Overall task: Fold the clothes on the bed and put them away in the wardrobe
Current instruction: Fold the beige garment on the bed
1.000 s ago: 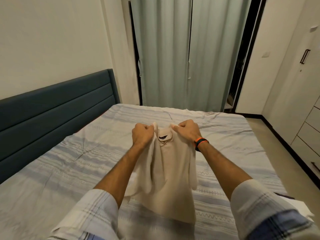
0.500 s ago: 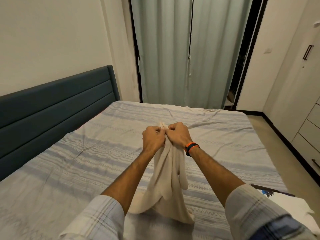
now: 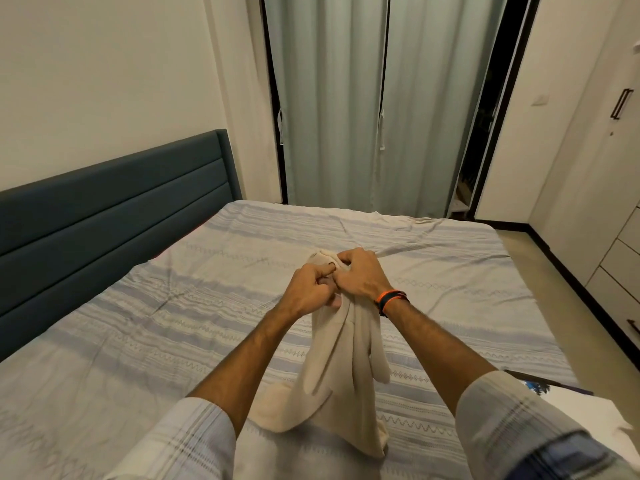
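While both hands, left (image 3: 308, 289), right (image 3: 360, 275), clutch cream shirt (image 3: 343, 368), striped bed (image 3: 173, 323), teal headboard (image 3: 114, 209), curtains (image 3: 346, 98), wardrobe (image 3: 609, 168) beside

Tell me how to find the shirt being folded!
Look at the big bed with the striped blue sheet. Above its middle, two hands meet. The plain cream shirt hangs from them, its bottom resting on the sheet, the only plain cloth there.

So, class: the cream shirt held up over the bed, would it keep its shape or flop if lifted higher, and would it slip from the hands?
Probably floppy: the cream shirt hangs in loose folds below both hands, its lower edge slumped on the bed. Likely light, since pinching fingers alone hold it up. Slipping seems unlikely; the bunched cloth looks soft, not slick.
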